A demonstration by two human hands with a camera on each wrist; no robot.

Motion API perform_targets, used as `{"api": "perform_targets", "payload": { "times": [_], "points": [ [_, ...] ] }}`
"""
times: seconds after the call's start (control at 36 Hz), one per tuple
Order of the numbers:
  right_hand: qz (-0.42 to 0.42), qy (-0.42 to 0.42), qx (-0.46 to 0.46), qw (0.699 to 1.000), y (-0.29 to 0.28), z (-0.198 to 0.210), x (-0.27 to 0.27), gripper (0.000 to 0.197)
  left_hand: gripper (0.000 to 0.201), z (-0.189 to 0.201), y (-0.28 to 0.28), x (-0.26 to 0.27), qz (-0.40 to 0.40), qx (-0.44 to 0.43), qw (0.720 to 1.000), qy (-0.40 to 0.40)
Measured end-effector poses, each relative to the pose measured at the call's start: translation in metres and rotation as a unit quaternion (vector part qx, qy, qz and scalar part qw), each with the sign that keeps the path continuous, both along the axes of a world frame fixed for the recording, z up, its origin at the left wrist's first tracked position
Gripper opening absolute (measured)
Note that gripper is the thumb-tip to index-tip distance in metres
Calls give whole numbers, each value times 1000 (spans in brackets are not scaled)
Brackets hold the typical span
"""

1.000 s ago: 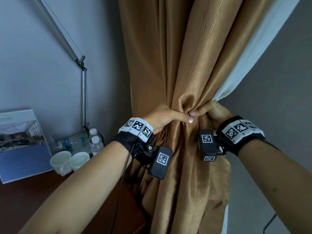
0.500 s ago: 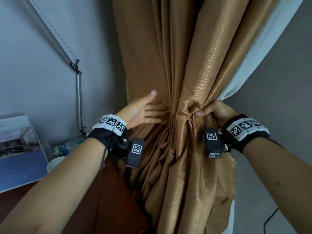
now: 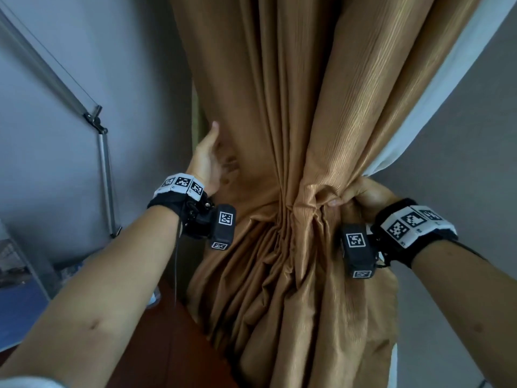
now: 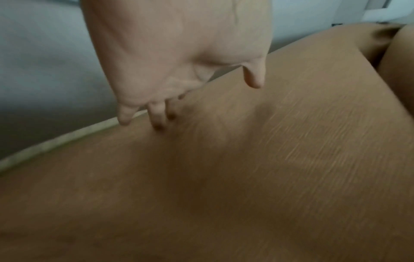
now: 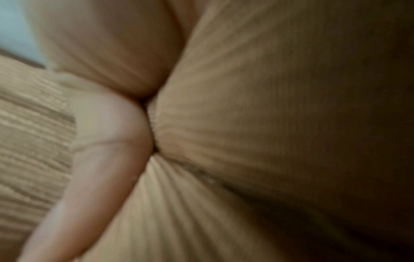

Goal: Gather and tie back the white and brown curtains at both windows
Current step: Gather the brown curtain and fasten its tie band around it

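At the far left a lamp arm (image 3: 102,152) stands against the grey wall (image 3: 56,191). Next comes my left hand (image 3: 208,161), fingers straight and relaxed, laid flat against the left edge of the brown curtain (image 3: 279,107), thumb pointing up; it grips nothing. My wrist view shows those fingers (image 4: 156,113) touching the cloth near its pale hem. The curtain hangs in the middle, pulled into a tight waist of folds, loose and flaring below. My right hand (image 3: 363,193) clenches that gathered bunch from the right side, thumb (image 5: 107,134) pressed into the pleats. Above my right hand the white curtain (image 3: 447,88) runs up to the right behind the brown one.
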State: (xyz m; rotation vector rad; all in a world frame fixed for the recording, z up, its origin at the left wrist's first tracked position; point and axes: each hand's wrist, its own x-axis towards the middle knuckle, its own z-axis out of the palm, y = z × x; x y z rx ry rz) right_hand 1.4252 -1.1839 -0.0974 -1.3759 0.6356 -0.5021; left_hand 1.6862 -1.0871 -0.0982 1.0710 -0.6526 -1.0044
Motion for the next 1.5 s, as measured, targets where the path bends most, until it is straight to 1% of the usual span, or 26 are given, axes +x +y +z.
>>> {"api": "perform_targets", "payload": {
  "times": [0.08, 0.17, 0.25, 0.33, 0.36, 0.39, 0.42, 0.44, 0.47, 0.5, 0.56, 0.58, 0.64, 0.67, 0.72, 0.78, 0.81, 0.86, 0.89, 1.0, 1.08, 1.14, 1.22, 1.31, 1.42, 1.5],
  "points": [
    [-12, 3, -5, 1000, -4, 0, 3, 94, 74, -1, -5, -12, -60, -19, 997, 34],
    [-41, 17, -10, 999, -5, 1, 6, 66, 70, -2, -2, -24, -80, -22, 996, 20],
    [-58, 14, -10, 998, -4, 2, 5, 58, 52, -7, 2, -28, -93, -31, 995, -2],
    [-47, 7, -9, 999, 1, 6, 5, 51, 26, -13, 4, -29, -122, 2, 991, -56],
    [-44, 5, -6, 999, 3, 7, 6, 50, 45, -15, 3, -26, -116, 12, 990, -79],
    [-39, 1, 2, 999, 4, 8, 6, 49, 79, -17, 1, -22, -94, 25, 990, -104],
    [-34, -3, 7, 999, 6, 8, 6, 49, 101, -18, -1, -21, -69, 36, 991, -112],
    [-33, -6, 9, 999, 7, 8, 6, 48, 105, -20, -4, -19, -34, 42, 989, -136],
    [-32, -7, 9, 999, 8, 8, 7, 48, 94, -20, -5, -21, 5, 50, 982, -181],
    [-35, -6, 9, 999, 9, 7, 9, 49, 73, -16, -2, -27, 37, 54, 966, -248],
    [-37, -4, 11, 999, 12, 6, 12, 50, 30, -14, -3, -42, 129, 68, 902, -405],
    [-37, -3, 9, 999, 13, 6, 13, 50, 22, -14, -4, -51, 170, 77, 867, -461],
    [-29, -1, 3, 1000, 16, 4, 15, 51, 21, -19, -12, -65, 202, 77, 843, -492],
    [-22, -4, 2, 1000, 17, 4, 14, 50, 21, -22, -15, -71, 189, 70, 863, -464],
    [-1, -12, -4, 1000, 17, 3, 10, 49, 22, -22, -13, -84, 121, 46, 922, -365],
    [37, -26, -8, 999, 16, 0, 3, 55, 22, -18, 1, -97, 29, 6, 971, -236],
    [55, -37, -6, 998, 16, 0, -1, 60, 24, -15, 9, -103, -34, -19, 989, -140],
    [65, -53, -2, 996, 12, -1, -6, 57, 47, -7, 20, -107, -141, -64, 988, 25],
    [64, -55, -4, 996, 10, -1, -8, 51, 58, -6, 22, -108, -171, -86, 980, 53],
    [49, -43, -13, 998, 9, 2, -5, 46, 64, -8, 25, -114, -192, -123, 973, -46],
    [41, -46, -21, 998, 14, 7, 1, 33, 72, -9, 23, -115, -194, -76, 968, -136],
    [36, -45, -23, 998, 16, 6, 3, 40, 80, -12, 20, -112, -180, -45, 969, -160],
    [32, -42, -23, 998, 16, 10, 11, 36, 61, -11, 17, -110, -138, -50, 976, -159],
    [-13, -20, -29, 999, 7, 8, 23, 65, 54, -15, 8, -105, -88, -47, 985, -138],
    [-62, -6, -21, 998, 1, 10, 33, 85, 73, -16, -4, -98, -61, -12, 993, -100],
    [-78, -5, -23, 997, -3, 8, 33, 109, 59, -18, -12, -86, -72, -20, 994, -85]
  ]
}}
